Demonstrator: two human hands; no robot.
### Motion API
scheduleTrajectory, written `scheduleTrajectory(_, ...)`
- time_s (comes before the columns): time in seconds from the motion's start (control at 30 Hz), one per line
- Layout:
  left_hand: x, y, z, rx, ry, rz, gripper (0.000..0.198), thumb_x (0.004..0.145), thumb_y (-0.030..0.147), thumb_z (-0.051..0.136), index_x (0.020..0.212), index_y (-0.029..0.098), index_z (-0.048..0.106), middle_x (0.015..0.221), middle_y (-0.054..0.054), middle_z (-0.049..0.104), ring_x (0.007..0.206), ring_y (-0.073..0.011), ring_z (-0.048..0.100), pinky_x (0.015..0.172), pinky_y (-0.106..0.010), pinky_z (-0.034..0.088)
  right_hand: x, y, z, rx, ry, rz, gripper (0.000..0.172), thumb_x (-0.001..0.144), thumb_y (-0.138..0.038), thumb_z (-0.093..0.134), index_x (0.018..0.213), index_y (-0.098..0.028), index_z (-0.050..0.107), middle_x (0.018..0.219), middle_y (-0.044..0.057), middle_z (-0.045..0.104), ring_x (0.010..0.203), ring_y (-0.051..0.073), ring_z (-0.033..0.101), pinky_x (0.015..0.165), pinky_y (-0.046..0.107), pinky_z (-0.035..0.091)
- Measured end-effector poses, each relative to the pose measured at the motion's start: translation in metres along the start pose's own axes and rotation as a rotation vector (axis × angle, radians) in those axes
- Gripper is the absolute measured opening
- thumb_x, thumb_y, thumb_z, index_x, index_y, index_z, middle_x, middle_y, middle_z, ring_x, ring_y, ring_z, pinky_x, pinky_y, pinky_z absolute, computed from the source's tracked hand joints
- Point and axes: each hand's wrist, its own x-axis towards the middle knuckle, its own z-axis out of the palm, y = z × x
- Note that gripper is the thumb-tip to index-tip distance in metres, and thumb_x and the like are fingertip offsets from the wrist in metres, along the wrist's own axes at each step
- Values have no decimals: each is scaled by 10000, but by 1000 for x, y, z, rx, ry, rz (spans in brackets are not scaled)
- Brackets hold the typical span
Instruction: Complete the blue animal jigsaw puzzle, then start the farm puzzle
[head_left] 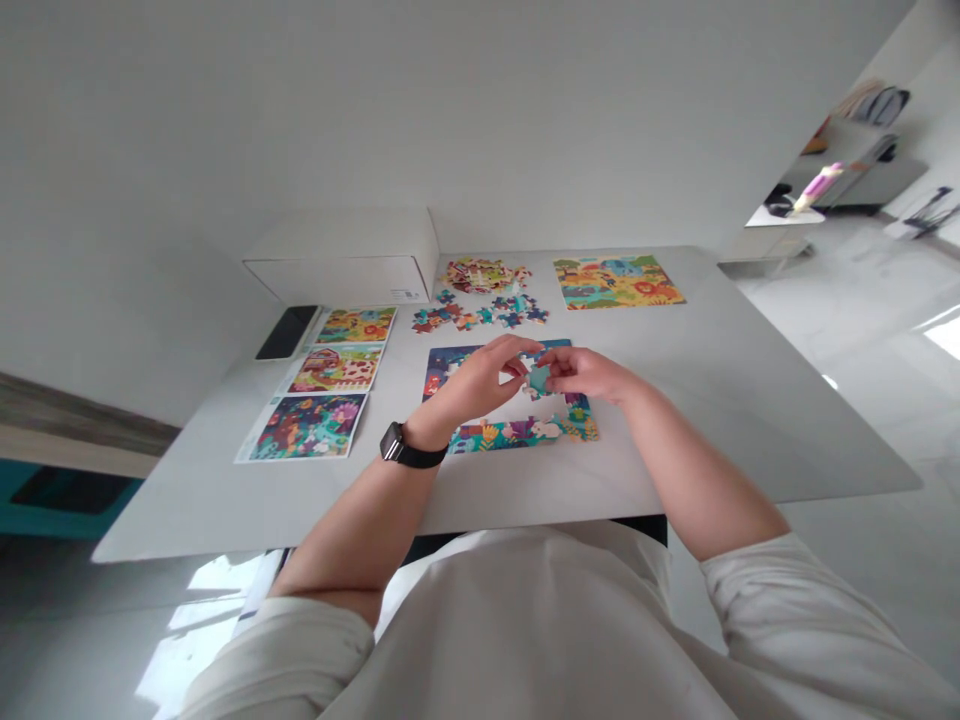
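A partly assembled jigsaw puzzle (pixel 502 436) lies flat on the table, its dark blue and teal border pieces joined around a bare middle. My right hand (pixel 592 374) comes in from the right and pinches a teal puzzle piece (pixel 539 378) over the puzzle's upper right part. Just left of that piece is my left hand (pixel 487 375), with a black watch on the wrist. Its fingers are curved and apart from the thumb, and nothing shows between them. Parts of the puzzle's left and upper side are hidden beneath my left hand.
Behind the puzzle lie loose dark puzzle pieces (pixel 495 312) and a heap of yellowish pieces (pixel 480 275). A finished animal puzzle (pixel 619 282) sits at the back right. To the left are a picture sheet (pixel 311 428), a phone (pixel 287 332) and a white box (pixel 337 280).
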Motion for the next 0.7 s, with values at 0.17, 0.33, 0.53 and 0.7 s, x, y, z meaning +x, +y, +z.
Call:
scheduleTrajectory(0.17,-14,-15,7,26,45,-78,399,961,134,669,1354,204,654,1299,-98,705,958,-149,775,892,-298,653,-1,5,-1,-33,49,2,460,750,-375,901,1144,-208,731,781,-37,653,718,149,619,671,276,503)
scheduleTrajectory(0.33,-20,-19,9,196,42,-84,466,940,203,775,1385,217,637,1280,-98,721,1073,-219,756,939,-376,649,-1,4,-6,-17,115,42,432,744,-334,875,1124,-204,717,790,-20,682,754,171,658,718,302,531)
scheduleTrajectory(0.53,-20,-20,14,226,45,-39,431,950,203,788,1355,207,641,1289,-110,739,1089,-231,754,946,-389,634,1,4,-3,-2,101,52,421,723,-358,902,1071,-208,718,764,-22,681,732,167,656,670,285,508)
scheduleTrajectory(0.7,-19,-18,13,224,48,-4,369,970,184,754,1323,203,649,1241,-102,764,1105,-226,745,951,-377,627,4,10,0,4,83,68,474,708,-425,936,1072,-217,715,757,-24,672,728,172,656,625,275,486)
